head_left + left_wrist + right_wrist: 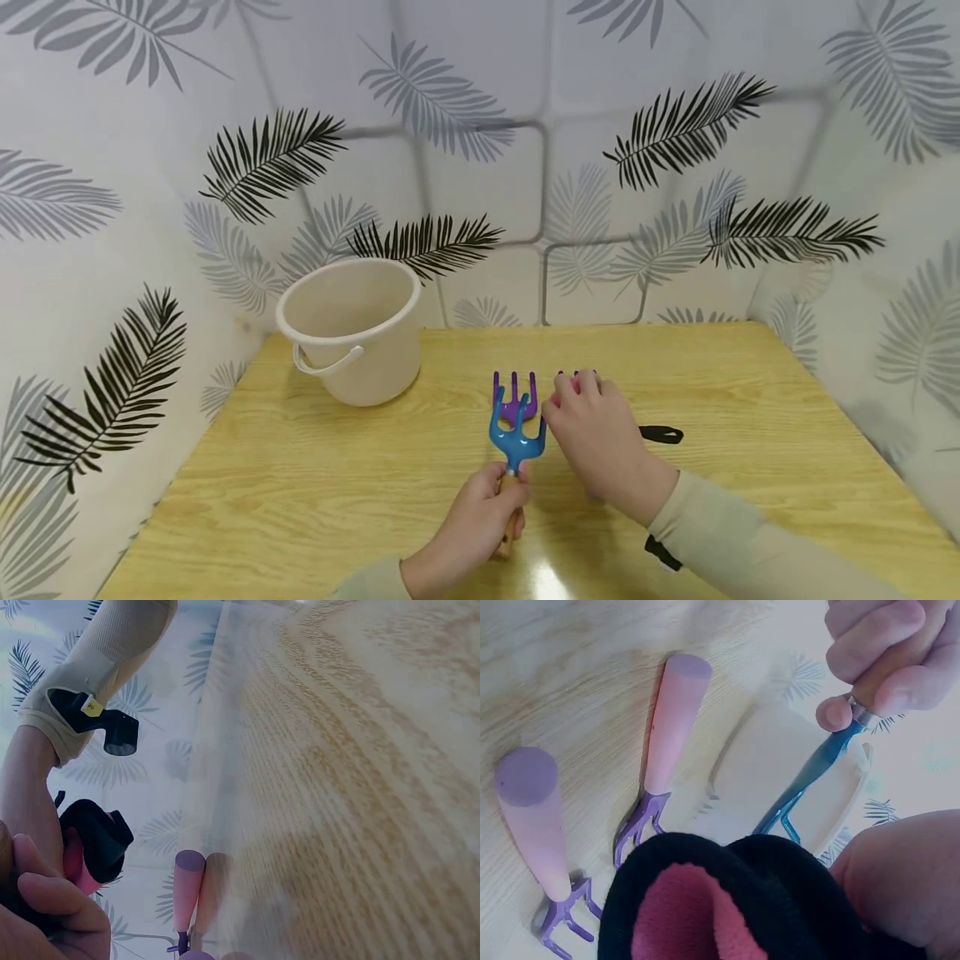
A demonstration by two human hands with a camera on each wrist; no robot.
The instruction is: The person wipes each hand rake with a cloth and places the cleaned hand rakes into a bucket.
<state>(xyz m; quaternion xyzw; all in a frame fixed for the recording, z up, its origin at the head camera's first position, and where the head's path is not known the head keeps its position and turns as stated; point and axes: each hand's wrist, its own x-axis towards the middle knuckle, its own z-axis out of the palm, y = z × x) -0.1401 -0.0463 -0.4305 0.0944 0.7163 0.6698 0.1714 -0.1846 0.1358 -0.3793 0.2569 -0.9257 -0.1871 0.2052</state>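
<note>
My left hand (476, 512) grips the wooden handle (504, 533) of a blue hand fork (516, 442), its tines pointing away from me. To its right my right hand (600, 437) curls around a folded pink-and-black cloth piece (682, 915); its pink shows at the fingertips, and a black loop (662, 434) sticks out beside the wrist. I cannot tell what kind of article it is. Two purple hand forks with pink handles lie on the table: a left one (517, 408), partly behind the blue fork, and a right one (532, 825), mostly covered by my right hand in the head view.
A cream bucket (375, 358) with its handle hanging down stands at the table's back left. The wooden table (300, 500) meets leaf-patterned walls (480, 167) at the back and sides. A small black camera (663, 552) sits under my right sleeve.
</note>
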